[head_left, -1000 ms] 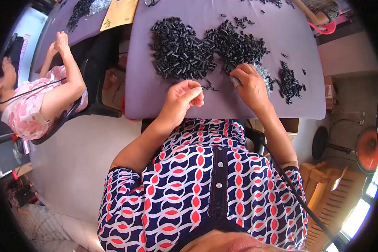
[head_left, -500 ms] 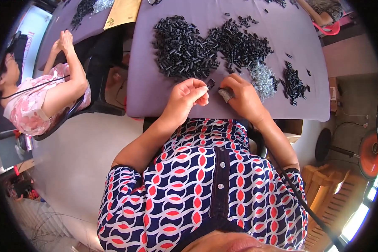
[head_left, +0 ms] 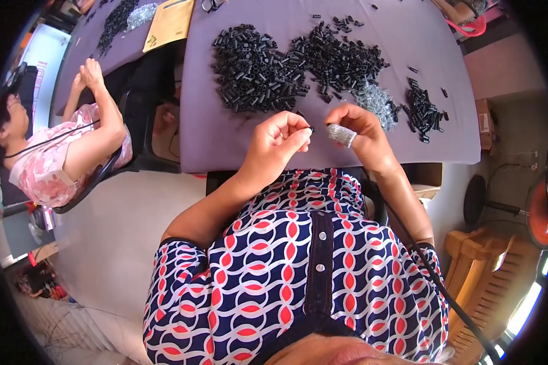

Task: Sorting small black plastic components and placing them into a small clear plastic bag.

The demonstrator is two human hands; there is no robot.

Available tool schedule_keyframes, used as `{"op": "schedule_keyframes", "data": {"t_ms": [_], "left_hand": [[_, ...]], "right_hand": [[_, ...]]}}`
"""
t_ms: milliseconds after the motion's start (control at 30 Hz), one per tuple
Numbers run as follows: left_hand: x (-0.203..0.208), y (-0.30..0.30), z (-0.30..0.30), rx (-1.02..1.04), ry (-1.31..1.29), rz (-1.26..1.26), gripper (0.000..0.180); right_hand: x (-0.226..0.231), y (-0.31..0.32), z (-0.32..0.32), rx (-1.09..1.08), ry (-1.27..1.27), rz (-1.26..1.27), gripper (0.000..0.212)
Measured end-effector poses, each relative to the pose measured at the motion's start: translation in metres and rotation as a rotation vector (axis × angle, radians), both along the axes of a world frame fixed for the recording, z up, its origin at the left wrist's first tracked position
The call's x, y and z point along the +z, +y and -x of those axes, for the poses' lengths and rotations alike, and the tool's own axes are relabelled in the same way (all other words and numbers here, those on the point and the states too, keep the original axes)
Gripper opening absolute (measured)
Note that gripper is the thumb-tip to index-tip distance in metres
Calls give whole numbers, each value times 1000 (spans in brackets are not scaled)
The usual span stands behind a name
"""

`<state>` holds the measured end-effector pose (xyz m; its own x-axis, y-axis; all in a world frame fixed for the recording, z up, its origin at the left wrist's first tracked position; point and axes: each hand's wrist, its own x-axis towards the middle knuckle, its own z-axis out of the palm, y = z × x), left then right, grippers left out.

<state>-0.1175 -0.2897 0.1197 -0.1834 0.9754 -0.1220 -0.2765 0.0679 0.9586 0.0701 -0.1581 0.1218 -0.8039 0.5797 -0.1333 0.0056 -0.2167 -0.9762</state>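
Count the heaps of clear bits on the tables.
2: the near heap, just beyond the right hand, and the far heap, at upper left beside the yellow envelope. Others may be hidden.

Head cam, wide fisheye: looks dn from abv, nr, at fingers, tbl.
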Motion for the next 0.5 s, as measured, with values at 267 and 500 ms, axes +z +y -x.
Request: {"op": "schedule_keyframes", "data": {"t_ms": [267,500], "left_hand": [[24,3,-18,-28,114,-58,10],[16,13,-33,-52,148,-96,10]], "right_hand": [[22,-3,-13,41,265,152,14],[16,5,-24,47,258,126,16]]}}
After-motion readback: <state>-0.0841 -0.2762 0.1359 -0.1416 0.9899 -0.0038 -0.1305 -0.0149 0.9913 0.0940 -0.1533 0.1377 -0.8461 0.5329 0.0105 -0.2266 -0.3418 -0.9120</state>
